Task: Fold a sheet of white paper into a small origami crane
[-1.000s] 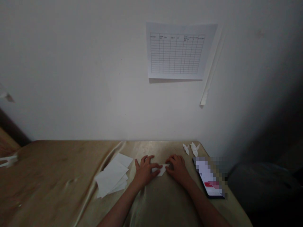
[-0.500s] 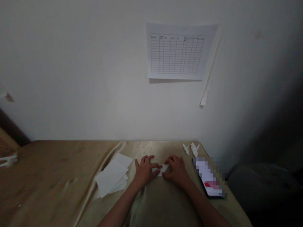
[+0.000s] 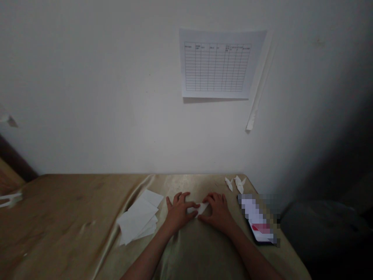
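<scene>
A small folded piece of white paper [image 3: 202, 209] lies on the tabletop between my two hands. My left hand [image 3: 179, 210] has its thumb and index finger on the paper's left side, while its other fingers spread over the cloth. From the right, my right hand [image 3: 217, 210] grips the opposite side with thumb and fingertips. Part of the paper is hidden under the fingers. To the left of my left hand lies a fanned pile of white paper sheets [image 3: 138, 216]. Beyond my right hand sit two small folded paper figures [image 3: 239, 184].
A phone [image 3: 256, 221] with its screen lit and blurred lies right of my right hand. The table wears a shiny gold-brown cloth [image 3: 72, 217] and stands against a white wall. A printed table sheet [image 3: 217, 66] hangs there. A dark rounded shape [image 3: 323, 229] stands beyond the right edge.
My right thumb has shifted slightly left along the near edge of the folded paper, whose visible outline looks a little different. My left hand has hardly moved.
</scene>
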A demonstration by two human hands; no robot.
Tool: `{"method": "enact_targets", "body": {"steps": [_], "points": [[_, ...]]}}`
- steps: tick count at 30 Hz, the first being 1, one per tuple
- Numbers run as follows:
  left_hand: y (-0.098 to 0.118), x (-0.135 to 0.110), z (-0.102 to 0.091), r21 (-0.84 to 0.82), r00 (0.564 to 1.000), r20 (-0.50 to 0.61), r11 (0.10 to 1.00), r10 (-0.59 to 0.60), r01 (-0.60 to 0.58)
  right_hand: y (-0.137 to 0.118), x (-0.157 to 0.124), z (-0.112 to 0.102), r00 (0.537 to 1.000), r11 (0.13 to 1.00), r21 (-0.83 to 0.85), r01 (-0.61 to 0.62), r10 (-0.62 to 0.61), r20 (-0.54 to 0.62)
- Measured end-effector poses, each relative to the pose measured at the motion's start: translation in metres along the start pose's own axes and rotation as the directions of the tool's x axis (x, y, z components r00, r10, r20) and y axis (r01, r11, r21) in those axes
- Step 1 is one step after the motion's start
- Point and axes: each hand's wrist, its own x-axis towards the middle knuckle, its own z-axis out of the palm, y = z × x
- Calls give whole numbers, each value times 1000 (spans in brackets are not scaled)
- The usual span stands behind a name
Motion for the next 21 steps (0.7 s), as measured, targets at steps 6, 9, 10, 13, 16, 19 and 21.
{"method": "enact_targets", "body": {"steps": [6,9,10,13,16,19,21], "points": [[5,0,-1,-11,1000,-12,1000,3,-3,-2,0,0,999,1000,18,-15,15,-29],[7,-1,0,-4,999,-31,1000,11,-11,-3,2,1,999,1000,3,-16,16,-42],[7,-1,0,-1,999,-32,1000,12,-12,-2,3,2,999,1000,2,-15,15,-45],[8,0,0,9,1000,-27,1000,9,-8,0,6,3,999,1000,9,-9,10,-53],[9,0,0,8,1000,-7,1000,-7,7,4,8,3,998,1000,28,-7,9,-56],[9,1,-2,-3,1000,9,1000,-19,19,9,10,3,998,998,65,4,0,-58],[10,1,-3,-11,1000,18,1000,-23,24,13,13,4,998,996,86,5,-1,-56]]}}
